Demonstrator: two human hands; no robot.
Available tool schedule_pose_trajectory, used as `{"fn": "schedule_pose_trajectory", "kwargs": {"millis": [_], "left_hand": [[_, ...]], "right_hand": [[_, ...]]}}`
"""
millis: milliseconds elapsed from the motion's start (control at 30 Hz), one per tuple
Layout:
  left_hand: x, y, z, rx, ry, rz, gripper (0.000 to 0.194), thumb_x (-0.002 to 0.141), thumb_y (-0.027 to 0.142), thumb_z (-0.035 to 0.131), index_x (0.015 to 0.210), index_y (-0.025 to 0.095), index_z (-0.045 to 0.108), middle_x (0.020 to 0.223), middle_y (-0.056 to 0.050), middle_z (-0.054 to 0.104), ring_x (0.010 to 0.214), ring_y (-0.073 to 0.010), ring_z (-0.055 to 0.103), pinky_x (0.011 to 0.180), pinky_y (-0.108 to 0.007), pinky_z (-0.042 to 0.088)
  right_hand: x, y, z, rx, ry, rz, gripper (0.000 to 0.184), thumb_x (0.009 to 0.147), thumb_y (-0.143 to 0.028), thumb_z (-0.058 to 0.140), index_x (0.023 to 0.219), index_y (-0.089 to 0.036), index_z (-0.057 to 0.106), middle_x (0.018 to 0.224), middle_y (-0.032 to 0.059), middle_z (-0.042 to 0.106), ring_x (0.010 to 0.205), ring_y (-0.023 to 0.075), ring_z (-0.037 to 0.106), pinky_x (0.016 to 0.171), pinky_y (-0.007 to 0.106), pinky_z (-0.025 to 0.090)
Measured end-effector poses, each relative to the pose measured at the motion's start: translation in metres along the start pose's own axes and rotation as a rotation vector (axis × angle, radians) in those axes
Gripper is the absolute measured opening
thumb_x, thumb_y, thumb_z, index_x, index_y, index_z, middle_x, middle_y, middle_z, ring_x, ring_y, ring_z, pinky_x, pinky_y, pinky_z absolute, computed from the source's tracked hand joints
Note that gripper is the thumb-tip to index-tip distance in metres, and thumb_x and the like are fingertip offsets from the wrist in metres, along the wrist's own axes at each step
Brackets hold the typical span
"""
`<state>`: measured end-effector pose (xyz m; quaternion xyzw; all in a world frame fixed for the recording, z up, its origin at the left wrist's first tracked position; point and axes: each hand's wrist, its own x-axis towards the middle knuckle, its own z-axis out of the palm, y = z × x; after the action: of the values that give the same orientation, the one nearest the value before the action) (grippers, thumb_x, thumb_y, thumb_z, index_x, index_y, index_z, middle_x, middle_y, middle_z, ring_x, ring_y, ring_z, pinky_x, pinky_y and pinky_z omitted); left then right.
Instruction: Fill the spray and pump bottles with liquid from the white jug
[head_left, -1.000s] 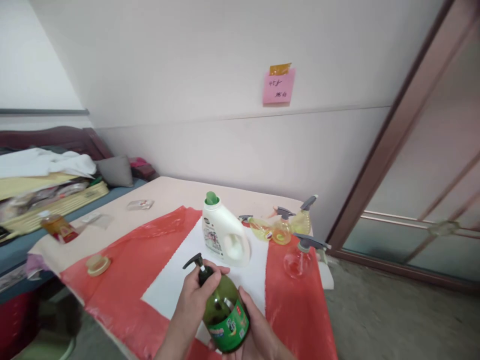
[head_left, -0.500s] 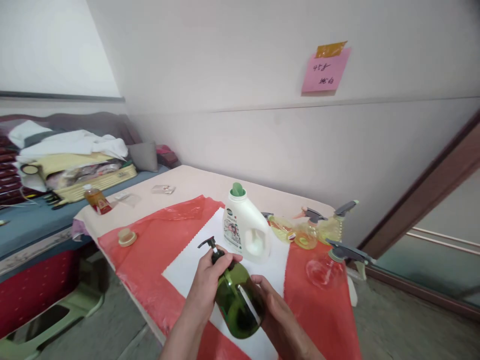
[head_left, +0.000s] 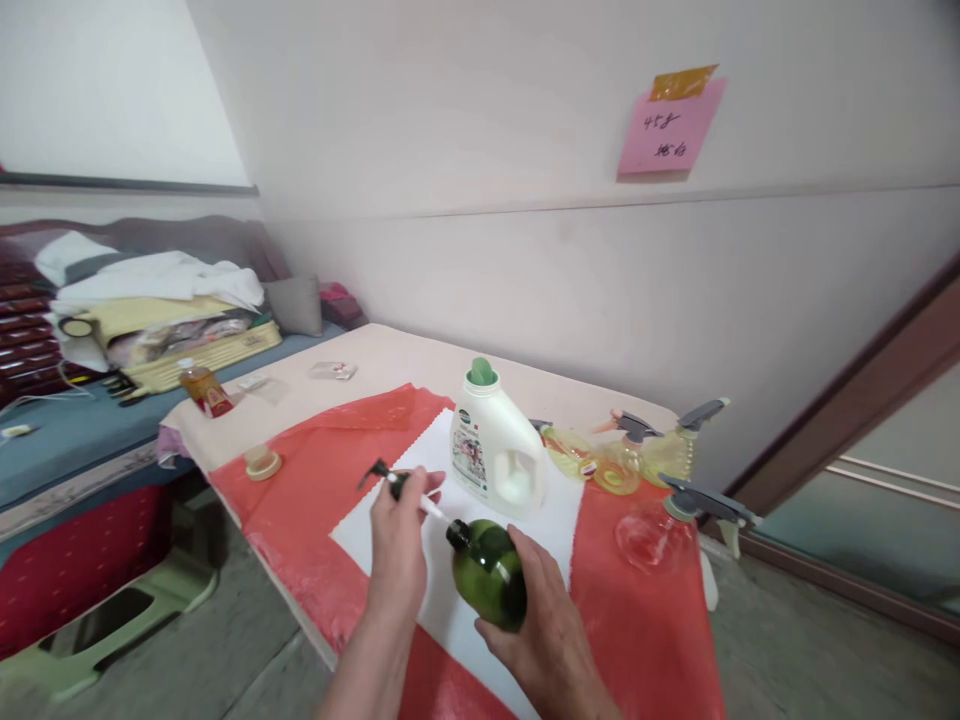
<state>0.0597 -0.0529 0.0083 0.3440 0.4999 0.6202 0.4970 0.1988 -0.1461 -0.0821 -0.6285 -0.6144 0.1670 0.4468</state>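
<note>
My right hand (head_left: pixel 544 625) is wrapped round a dark green bottle (head_left: pixel 487 572), held tilted over the white cloth (head_left: pixel 450 520). My left hand (head_left: pixel 397 545) pinches the black pump head (head_left: pixel 379 473), which is lifted away from the bottle's neck. Its white tube (head_left: pixel 431 508) still runs down into the neck. A white detergent jug with a green cap (head_left: pixel 495 448) stands just behind my hands.
Red plastic sheet (head_left: pixel 322 470) covers the table. Yellow spray bottles (head_left: pixel 622 455) and a clear one (head_left: pixel 652 535) sit at the right. A round lid (head_left: pixel 262 462) and a small orange bottle (head_left: pixel 202 388) are at the left. A bed with piled bedding (head_left: pixel 142 300) lies beyond.
The pump head has come off the bottle's neck and moved up and left in my left hand, drawing the tube out. The bottle has turned in my right hand.
</note>
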Motion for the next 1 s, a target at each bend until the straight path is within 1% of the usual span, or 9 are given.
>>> {"fn": "schedule_pose_trajectory", "kwargs": {"millis": [67,167,300,400,500,667,733,867,1000], "left_hand": [[0.015,0.004,-0.008,-0.167,0.159,-0.021,0.029,0.076,0.043,0.066,0.086,0.015,0.060,0.081,-0.007,0.069,0.082,-0.0202,0.066,0.077,-0.035,0.050],[0.037,0.014,-0.025,-0.267,0.326,0.045,0.024,0.075,0.039,0.067,0.079,0.016,0.059,0.075,-0.003,0.067,0.073,-0.0158,0.065,0.072,-0.031,0.051],[0.052,0.023,-0.041,-0.350,0.434,0.087,0.020,0.075,0.035,0.067,0.076,0.018,0.055,0.070,0.002,0.062,0.071,-0.0137,0.064,0.070,-0.028,0.052],[0.051,0.022,-0.040,-0.360,0.406,0.039,0.020,0.075,0.034,0.067,0.076,0.018,0.055,0.071,0.001,0.062,0.072,-0.0138,0.065,0.071,-0.029,0.053],[0.046,0.019,-0.033,-0.357,0.337,0.013,0.022,0.074,0.035,0.068,0.079,0.017,0.056,0.073,-0.001,0.064,0.074,-0.0148,0.066,0.070,-0.028,0.052],[0.042,0.018,-0.031,-0.361,0.299,-0.004,0.022,0.074,0.035,0.069,0.083,0.017,0.058,0.073,-0.003,0.066,0.073,-0.0150,0.066,0.068,-0.027,0.051],[0.042,0.020,-0.033,-0.361,0.299,-0.012,0.022,0.074,0.034,0.069,0.083,0.017,0.058,0.073,-0.003,0.067,0.073,-0.0151,0.066,0.067,-0.027,0.051],[0.043,0.023,-0.037,-0.374,0.310,-0.006,0.022,0.073,0.034,0.070,0.081,0.016,0.059,0.073,-0.003,0.067,0.070,-0.0146,0.065,0.066,-0.027,0.051],[0.046,0.026,-0.038,-0.411,0.321,-0.008,0.022,0.072,0.032,0.071,0.080,0.016,0.059,0.073,-0.003,0.066,0.071,-0.0143,0.064,0.068,-0.027,0.051]], "right_hand": [[0.000,-0.001,0.001,-0.004,-0.009,0.040,0.090,0.057,-0.017,0.070,0.140,-0.022,0.035,0.132,0.0127,0.051,0.124,0.0322,0.046,0.103,0.050,0.039],[0.005,-0.004,0.000,0.022,-0.017,0.173,0.090,0.055,-0.021,0.072,0.138,-0.020,0.036,0.132,0.0125,0.052,0.123,0.0330,0.047,0.104,0.051,0.037],[0.011,-0.005,0.005,0.155,-0.055,0.339,0.088,0.057,-0.029,0.075,0.136,-0.020,0.037,0.127,0.0102,0.057,0.117,0.0309,0.053,0.100,0.046,0.041],[0.013,0.000,0.018,0.201,-0.028,0.326,0.087,0.054,-0.031,0.078,0.133,-0.023,0.041,0.123,0.0073,0.061,0.113,0.0290,0.057,0.097,0.041,0.043],[0.012,0.010,0.035,0.138,0.006,0.293,0.090,0.051,-0.030,0.079,0.132,-0.022,0.042,0.126,0.0086,0.059,0.117,0.0305,0.054,0.102,0.044,0.040],[0.009,0.026,0.048,0.037,0.010,0.306,0.082,0.048,-0.024,0.077,0.126,-0.017,0.050,0.131,0.0136,0.057,0.133,0.0385,0.038,0.112,0.058,0.018],[0.008,0.030,0.047,0.022,0.008,0.316,0.081,0.047,-0.021,0.075,0.125,-0.015,0.052,0.130,0.0154,0.058,0.133,0.0413,0.037,0.112,0.062,0.015],[0.006,0.033,0.036,0.045,0.022,0.309,0.079,0.054,-0.017,0.061,0.131,-0.015,0.047,0.134,0.0148,0.055,0.129,0.0345,0.045,0.111,0.054,0.029],[0.004,0.028,0.014,0.086,0.053,0.330,0.061,0.074,-0.030,0.052,0.134,-0.019,0.045,0.137,0.0110,0.053,0.128,0.0277,0.048,0.103,0.046,0.042]]}}
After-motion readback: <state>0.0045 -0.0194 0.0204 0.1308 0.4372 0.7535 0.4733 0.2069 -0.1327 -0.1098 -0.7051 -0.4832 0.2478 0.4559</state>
